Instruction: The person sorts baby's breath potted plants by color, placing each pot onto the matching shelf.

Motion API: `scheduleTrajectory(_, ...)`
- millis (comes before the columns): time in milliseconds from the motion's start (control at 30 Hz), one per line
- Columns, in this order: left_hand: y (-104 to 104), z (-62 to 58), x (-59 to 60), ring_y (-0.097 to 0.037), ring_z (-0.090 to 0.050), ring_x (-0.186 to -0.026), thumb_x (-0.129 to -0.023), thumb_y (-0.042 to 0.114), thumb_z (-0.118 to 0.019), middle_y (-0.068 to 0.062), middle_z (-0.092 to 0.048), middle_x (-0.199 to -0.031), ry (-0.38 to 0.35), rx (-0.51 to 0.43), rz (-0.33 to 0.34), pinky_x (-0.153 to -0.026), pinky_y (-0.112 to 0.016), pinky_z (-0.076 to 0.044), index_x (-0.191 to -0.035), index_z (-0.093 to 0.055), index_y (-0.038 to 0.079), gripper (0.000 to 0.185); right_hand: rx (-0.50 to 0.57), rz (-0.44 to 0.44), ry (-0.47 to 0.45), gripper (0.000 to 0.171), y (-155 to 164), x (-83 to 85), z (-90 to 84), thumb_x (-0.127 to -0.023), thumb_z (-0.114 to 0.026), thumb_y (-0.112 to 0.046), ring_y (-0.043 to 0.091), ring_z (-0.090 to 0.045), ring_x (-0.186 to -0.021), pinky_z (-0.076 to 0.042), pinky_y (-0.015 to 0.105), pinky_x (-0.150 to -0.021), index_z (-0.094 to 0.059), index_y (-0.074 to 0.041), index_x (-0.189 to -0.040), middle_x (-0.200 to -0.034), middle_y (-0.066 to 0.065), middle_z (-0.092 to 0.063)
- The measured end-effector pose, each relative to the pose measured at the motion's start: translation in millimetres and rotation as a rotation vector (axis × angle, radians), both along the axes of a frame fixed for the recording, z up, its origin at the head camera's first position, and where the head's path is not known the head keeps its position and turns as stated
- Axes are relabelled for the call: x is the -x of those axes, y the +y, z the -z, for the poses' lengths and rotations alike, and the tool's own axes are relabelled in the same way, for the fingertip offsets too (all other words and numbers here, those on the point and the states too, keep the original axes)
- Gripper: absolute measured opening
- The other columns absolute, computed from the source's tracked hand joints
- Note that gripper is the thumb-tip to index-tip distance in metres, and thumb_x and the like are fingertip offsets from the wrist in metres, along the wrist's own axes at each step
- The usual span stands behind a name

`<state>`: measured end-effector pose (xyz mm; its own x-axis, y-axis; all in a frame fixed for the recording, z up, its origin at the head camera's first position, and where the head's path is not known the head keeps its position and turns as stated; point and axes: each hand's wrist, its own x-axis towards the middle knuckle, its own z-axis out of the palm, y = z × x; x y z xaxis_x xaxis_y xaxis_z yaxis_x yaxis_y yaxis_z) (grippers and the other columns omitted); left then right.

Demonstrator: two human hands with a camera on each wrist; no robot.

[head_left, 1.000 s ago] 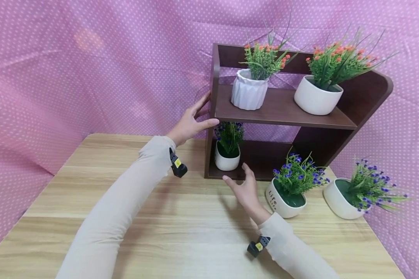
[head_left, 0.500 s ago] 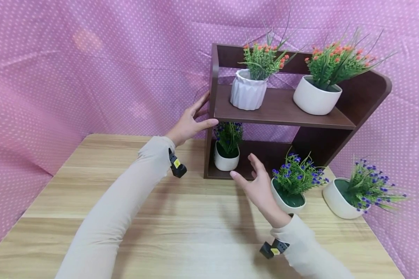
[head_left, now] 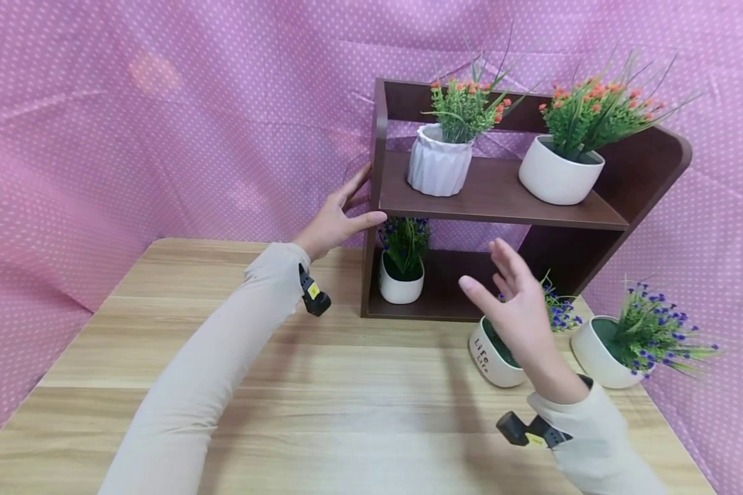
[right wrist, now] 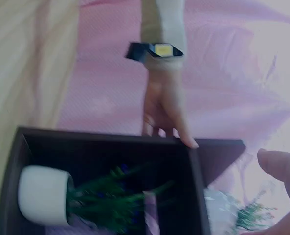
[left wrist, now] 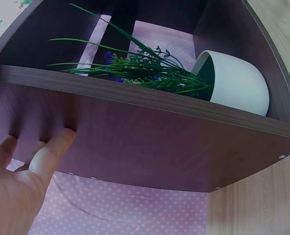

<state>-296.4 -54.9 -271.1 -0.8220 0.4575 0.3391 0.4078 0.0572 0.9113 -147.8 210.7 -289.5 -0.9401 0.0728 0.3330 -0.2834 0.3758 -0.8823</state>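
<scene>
My left hand [head_left: 337, 218] presses its fingertips on the outer left side of a dark brown two-tier shelf [head_left: 508, 214]; its thumb lies at the front edge. In the left wrist view the fingers [left wrist: 54, 152] look nearly straight against the panel. My right hand [head_left: 520, 313] hovers with nothing in it, fingers spread, over a white "Life" pot [head_left: 489, 357] of blue flowers, partly covering it. On the lower tier, at the left, stands a white pot [head_left: 401, 278] with a blue-flowered plant, also in the left wrist view as a white pot [left wrist: 240, 83].
A ribbed white pot [head_left: 441, 165] and a smooth white pot [head_left: 560, 172], both with orange flowers, stand on the upper tier. Another white pot [head_left: 603, 357] with blue flowers is at the right on the wooden table [head_left: 322, 405]. Pink dotted cloth [head_left: 192, 124] hangs behind.
My right hand has moved right and up, away from the pot on the lower tier, and now passes over the "Life" pot. The left hand has stayed at the shelf's side.
</scene>
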Motion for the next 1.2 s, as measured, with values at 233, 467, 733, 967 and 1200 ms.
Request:
scheduleTrajectory(233, -0.2, -0.3, -1.2, -0.027, -0.031, -0.141, -0.091, 0.012, -0.066, 0.002, -0.015, -0.161, -0.003, 0.005, -0.01, -0.107, -0.043, -0.039, -0.155, -0.015, 0.027, 0.082, 0.084, 0.054, 0.015, 0.075, 30.0, -10.6, -13.7, -0.09, -0.068, -0.018, 0.023, -0.026, -0.143, -0.027, 0.023, -0.113, -0.026, -0.012, -0.152, -0.155, 0.009, -0.03)
scheduleTrajectory(467, 0.4, 0.1, -0.6, -0.026, -0.031, -0.141, -0.091, 0.013, -0.066, 0.003, -0.015, -0.161, -0.012, 0.003, -0.007, -0.107, -0.043, -0.04, -0.155, -0.015, 0.027, 0.083, 0.187, 0.126, -0.001, 0.076, 64.2, -12.9, -11.4, -0.09, -0.066, -0.014, 0.019, -0.022, -0.144, -0.023, 0.022, -0.115, -0.023, -0.012, -0.153, -0.157, 0.007, -0.025)
scheduleTrajectory(733, 0.4, 17.7, 22.0, -0.022, -0.033, -0.14, -0.09, 0.016, -0.068, 0.01, -0.017, -0.159, 0.015, -0.014, -0.013, -0.106, -0.043, -0.041, -0.153, -0.018, 0.037, 0.083, 0.17, 0.237, -0.03, 0.078, 93.8, -17.8, -1.7, -0.09, -0.067, -0.013, 0.014, -0.022, -0.144, -0.021, 0.019, -0.114, -0.022, -0.012, -0.153, -0.158, 0.005, -0.025)
scheduleTrajectory(967, 0.1, 18.4, 21.3, -0.019, -0.034, -0.139, -0.089, 0.02, -0.069, 0.014, -0.02, -0.158, 0.023, -0.004, -0.025, -0.106, -0.042, -0.041, -0.151, -0.02, 0.042, 0.081, -0.048, 0.295, -0.146, 0.08, 112.8, -25.4, 18.4, -0.093, -0.063, -0.021, 0.013, -0.018, -0.145, -0.023, 0.009, -0.109, -0.014, -0.013, -0.155, -0.159, 0.006, -0.019)
scheduleTrajectory(1200, 0.9, 17.3, 22.2, -0.02, -0.033, -0.14, -0.09, 0.017, -0.068, 0.012, -0.017, -0.159, 0.012, -0.001, -0.024, -0.107, -0.043, -0.04, -0.152, -0.019, 0.039, 0.082, -0.074, 0.304, -0.226, 0.08, 124.7, -33.5, 44.9, -0.095, -0.061, -0.024, 0.023, -0.02, -0.144, -0.025, 0.01, -0.109, -0.01, -0.015, -0.155, -0.16, 0.009, -0.015)
